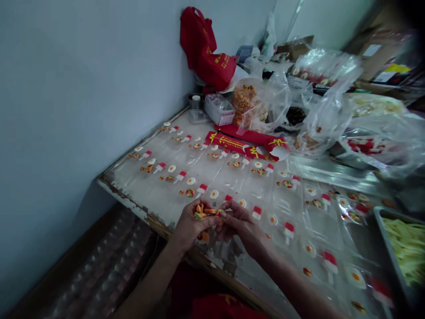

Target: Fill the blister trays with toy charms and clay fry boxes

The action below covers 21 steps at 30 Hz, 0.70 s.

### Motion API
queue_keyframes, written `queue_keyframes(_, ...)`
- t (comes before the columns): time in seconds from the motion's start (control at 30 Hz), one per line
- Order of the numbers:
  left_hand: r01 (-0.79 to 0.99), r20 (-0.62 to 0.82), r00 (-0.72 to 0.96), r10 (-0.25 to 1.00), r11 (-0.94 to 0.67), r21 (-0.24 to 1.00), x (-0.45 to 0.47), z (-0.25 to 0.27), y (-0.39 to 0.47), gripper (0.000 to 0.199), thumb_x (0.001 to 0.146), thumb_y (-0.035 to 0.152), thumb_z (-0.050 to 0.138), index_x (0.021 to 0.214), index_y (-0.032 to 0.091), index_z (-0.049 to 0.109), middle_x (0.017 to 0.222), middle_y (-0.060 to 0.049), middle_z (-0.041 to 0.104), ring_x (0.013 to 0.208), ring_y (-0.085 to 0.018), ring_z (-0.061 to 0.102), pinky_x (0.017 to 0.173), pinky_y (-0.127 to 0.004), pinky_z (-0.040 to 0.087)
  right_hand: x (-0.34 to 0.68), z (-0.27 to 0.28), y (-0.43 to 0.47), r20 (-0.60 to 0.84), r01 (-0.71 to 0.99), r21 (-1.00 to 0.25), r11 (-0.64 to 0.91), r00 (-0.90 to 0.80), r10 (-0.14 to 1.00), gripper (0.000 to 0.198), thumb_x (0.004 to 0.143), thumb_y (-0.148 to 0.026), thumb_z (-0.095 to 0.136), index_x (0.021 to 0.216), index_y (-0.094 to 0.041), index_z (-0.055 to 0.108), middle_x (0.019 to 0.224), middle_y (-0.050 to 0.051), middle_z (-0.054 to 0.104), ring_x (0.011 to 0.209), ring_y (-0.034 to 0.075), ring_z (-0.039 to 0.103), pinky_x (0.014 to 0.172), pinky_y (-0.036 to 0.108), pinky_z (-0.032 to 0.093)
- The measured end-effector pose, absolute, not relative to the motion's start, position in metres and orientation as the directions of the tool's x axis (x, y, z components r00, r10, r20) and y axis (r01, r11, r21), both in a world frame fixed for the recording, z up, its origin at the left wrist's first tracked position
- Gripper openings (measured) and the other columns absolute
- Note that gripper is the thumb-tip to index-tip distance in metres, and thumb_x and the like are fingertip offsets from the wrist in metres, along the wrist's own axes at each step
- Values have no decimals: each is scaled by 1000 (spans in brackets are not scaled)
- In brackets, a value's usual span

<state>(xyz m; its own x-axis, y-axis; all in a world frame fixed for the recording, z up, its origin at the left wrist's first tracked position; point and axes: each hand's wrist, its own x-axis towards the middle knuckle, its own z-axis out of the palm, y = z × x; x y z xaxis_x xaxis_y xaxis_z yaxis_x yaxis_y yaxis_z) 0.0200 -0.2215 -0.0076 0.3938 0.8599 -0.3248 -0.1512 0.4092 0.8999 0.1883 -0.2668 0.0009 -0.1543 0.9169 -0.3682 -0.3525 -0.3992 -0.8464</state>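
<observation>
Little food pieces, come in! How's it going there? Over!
Left hand holding little food pieces. Right hand at their edge. Fried-egg pieces just beyond. Over.

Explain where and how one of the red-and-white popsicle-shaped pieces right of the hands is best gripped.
For this popsicle-shaped piece, probably pinch the wide head by its opposite side edges, coming from above: it seems to lie flat on the clear plastic, and the narrow white stick offers less to hold.

To your left: pale wall (99, 79). Ahead of you: red bag (208, 57) beside wall, white-capped container (195, 103) below. Far right: cardboard box (381, 43).
</observation>
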Motion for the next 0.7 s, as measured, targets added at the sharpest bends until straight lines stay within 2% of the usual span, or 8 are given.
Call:
queue_keyframes(0.17, -229, -386, 488, 782, 542, 808, -8, -7, -226, 44, 59, 26, 93, 80, 20, 55, 69, 4, 58, 50, -7, 48, 46, -19, 41, 172, 2, -260, -370, -255, -876, -410, -190, 909, 38, 72, -48, 86, 84, -20, 64, 63, -3, 65, 51, 9, 54, 48, 20, 37)
queue_keyframes(0.27, -283, -402, 523, 752, 598, 750, -17, -5, -240, 44, 57, 26, 93, 77, 20, 55, 70, 3, 60, 51, -7, 50, 44, -19, 38, 168, 0, -261, -366, -185, -902, -390, -152, 918, 31, 71, -44, 86, 78, -19, 70, 65, -1, 65, 55, 10, 52, 52, 23, 41)
queue_keyframes(0.33, -307, -421, 508, 751, 615, 727, -22, -1, -245, 44, 55, 26, 93, 76, 19, 55, 73, 2, 61, 47, -6, 48, 42, -18, 36, 176, 0, -260, -341, -74, -935, -347, -81, 937, 27, 73, -42, 84, 76, -19, 71, 66, 0, 66, 57, 12, 55, 54, 25, 43)
queue_keyframes(0.4, -317, -463, 414, 784, 601, 734, -28, 5, -244, 45, 54, 25, 93, 75, 19, 55, 74, 2, 61, 42, -4, 46, 39, -18, 34, 196, 3, -254, -275, 66, -958, -279, 59, 960, 24, 72, -39, 85, 80, -19, 73, 68, 1, 69, 59, 13, 58, 55, 26, 44)
queue_keyframes(0.5, -334, -482, 161, 861, 508, 794, -37, 10, -229, 44, 55, 22, 93, 81, 21, 56, 68, 7, 56, 42, -4, 45, 40, -17, 36, 233, 10, -237, -151, 203, -957, -208, 262, 953, 32, 70, -40, 87, 91, -20, 75, 77, 5, 75, 64, 16, 64, 58, 28, 49)
queue_keyframes(0.57, -345, -461, 75, 884, 457, 820, -40, 8, -217, 44, 58, 20, 91, 86, 22, 58, 66, 8, 54, 44, -4, 46, 41, -16, 37, 246, 12, -225, -166, 210, -954, -213, 221, 961, 29, 71, -41, 86, 87, -19, 76, 78, 6, 76, 65, 18, 66, 60, 30, 51)
queue_keyframes(0.7, -428, -480, 108, 871, 476, 768, -35, -1, -207, 42, 61, 16, 87, 91, 21, 59, 69, 8, 53, 48, -2, 45, 45, -14, 39, 232, 5, -211, -224, 354, -909, -222, 36, 974, 12, 77, -31, 78, 83, -20, 78, 72, 4, 75, 63, 18, 66, 59, 30, 50)
